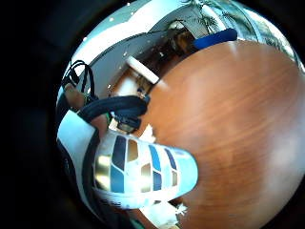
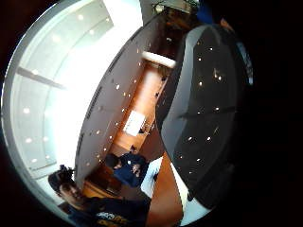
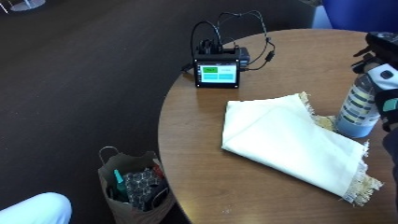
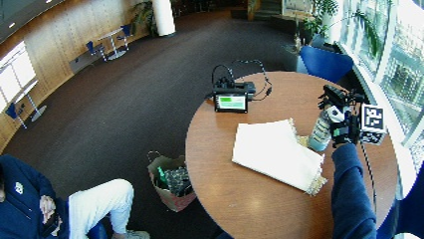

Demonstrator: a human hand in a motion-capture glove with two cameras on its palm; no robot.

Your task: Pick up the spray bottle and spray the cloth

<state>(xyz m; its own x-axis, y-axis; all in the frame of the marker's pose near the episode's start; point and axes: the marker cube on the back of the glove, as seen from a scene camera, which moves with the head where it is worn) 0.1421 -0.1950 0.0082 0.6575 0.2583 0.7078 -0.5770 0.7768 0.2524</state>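
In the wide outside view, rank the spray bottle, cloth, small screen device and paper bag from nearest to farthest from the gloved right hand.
1. Spray bottle: the gloved right hand is right against it.
2. Cloth: spread mid-table beside the bottle.
3. Small screen device: at the table's far edge.
4. Paper bag: on the floor beside the table.

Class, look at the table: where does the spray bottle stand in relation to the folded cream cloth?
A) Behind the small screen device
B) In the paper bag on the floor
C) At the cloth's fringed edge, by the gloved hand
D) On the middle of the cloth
C: the spray bottle stands upright at the fringed edge of the cloth, with the gloved right hand around it.
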